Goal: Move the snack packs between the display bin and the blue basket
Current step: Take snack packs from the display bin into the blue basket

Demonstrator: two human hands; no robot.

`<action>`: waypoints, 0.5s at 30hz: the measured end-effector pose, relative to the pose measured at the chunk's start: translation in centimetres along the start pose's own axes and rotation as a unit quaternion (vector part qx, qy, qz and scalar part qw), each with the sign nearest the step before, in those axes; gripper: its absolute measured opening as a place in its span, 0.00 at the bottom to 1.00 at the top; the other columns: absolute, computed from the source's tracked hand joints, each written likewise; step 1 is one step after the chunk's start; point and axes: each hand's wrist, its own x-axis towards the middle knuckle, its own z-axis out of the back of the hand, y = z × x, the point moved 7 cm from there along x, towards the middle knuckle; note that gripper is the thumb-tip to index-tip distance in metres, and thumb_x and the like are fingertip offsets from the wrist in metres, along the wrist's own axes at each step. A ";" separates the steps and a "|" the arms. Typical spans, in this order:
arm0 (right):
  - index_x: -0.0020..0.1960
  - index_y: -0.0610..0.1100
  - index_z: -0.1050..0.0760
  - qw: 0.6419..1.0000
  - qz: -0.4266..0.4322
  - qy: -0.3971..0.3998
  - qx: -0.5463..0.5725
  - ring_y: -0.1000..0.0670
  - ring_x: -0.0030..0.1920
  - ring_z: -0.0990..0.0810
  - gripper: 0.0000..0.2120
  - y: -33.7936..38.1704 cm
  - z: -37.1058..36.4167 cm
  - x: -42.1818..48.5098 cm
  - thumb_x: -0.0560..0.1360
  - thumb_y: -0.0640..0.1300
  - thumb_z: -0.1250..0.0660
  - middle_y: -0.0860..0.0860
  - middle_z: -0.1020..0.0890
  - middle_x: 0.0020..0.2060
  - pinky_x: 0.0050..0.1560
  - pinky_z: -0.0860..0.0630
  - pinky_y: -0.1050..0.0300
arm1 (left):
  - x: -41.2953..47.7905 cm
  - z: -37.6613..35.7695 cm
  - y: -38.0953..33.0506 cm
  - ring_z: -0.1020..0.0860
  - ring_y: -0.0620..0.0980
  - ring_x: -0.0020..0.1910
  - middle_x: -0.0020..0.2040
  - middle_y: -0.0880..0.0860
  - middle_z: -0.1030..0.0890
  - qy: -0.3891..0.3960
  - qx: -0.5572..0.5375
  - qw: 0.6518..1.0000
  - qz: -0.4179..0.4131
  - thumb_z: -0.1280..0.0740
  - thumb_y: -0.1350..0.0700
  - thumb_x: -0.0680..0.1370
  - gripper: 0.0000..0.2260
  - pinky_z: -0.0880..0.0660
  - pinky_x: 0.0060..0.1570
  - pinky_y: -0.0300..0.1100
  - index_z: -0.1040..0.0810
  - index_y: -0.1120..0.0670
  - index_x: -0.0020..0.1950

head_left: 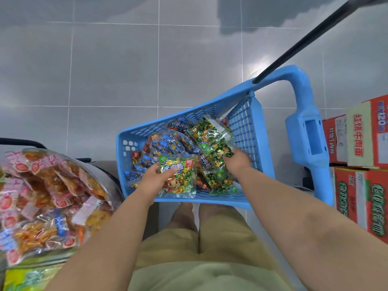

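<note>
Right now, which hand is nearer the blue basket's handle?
Right. The right hand grips a dark green pack by the basket wall facing the handle; the left hand holds a cartoon-printed pack at the opposite side.

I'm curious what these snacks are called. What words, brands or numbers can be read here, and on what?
"120": upper red carton, turned sideways.
Large Chinese characters on that and the lower carton: sideways, not surely readable.
Chinese name on the green snack pack in the left hand: too blurred.
Print on the pink packs: too blurred.
</note>
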 end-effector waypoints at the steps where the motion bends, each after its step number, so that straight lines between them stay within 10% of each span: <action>1: 0.73 0.42 0.40 0.999 -0.003 0.005 -0.034 0.40 0.64 0.29 0.30 0.1 -0.2 0.2 0.76 0.51 0.35 0.40 0.28 0.65 0.59 0.27 0.49 | 0.1 0.4 0.4 0.37 0.58 0.73 0.77 0.55 0.40 -0.021 -0.005 1.000 0.006 0.26 0.44 0.71 0.42 0.37 0.68 0.55 0.43 0.55 0.77; 9: 0.72 0.35 0.41 0.990 -0.051 0.071 0.114 0.40 0.65 0.29 0.39 -0.2 -1.8 -0.5 0.71 0.52 0.28 0.40 0.30 0.68 0.60 0.29 0.49 | 0.7 1.8 1.8 0.38 0.57 0.74 0.77 0.54 0.40 -0.099 -0.140 0.983 0.067 0.24 0.44 0.68 0.45 0.41 0.69 0.58 0.44 0.54 0.77; 15: 0.69 0.40 0.38 0.931 -0.100 0.149 0.317 0.51 0.32 0.31 0.29 -1.5 -2.0 -3.0 0.73 0.44 0.29 0.49 0.30 0.35 0.32 0.30 0.57 | 0.7 1.7 0.7 0.38 0.57 0.74 0.77 0.54 0.40 -0.084 -0.135 0.986 0.055 0.25 0.41 0.69 0.45 0.40 0.69 0.60 0.44 0.54 0.77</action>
